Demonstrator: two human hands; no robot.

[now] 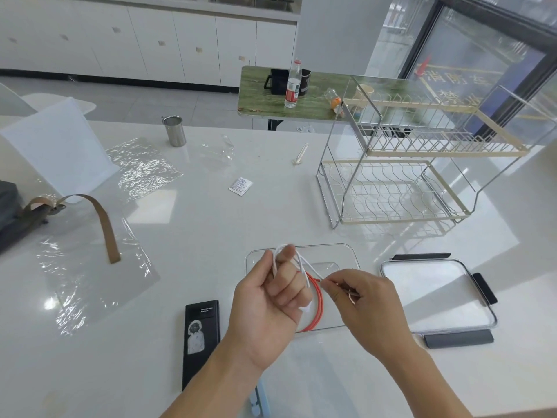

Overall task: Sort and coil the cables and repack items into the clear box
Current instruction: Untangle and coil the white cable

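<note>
Our left hand [272, 300] has its fingers curled, the thin white cable [297, 260] looped round the raised finger and gripped in the fist. Our right hand [366, 300] pinches the cable's free end between thumb and fingertips, drawing it taut just above the clear rectangular plastic box [346, 251]. We judge the loops could slide off the finger if the right hand pulls too hard, or loosen if the pinch slips. The loops stand roughly upright, long axis running away from us; the tail runs rightward. A coiled orange cable [319, 300] already lies in the box, with the black power bank [201, 339] to its left and the clear lid with grey clips [437, 294] to its right.
</note>
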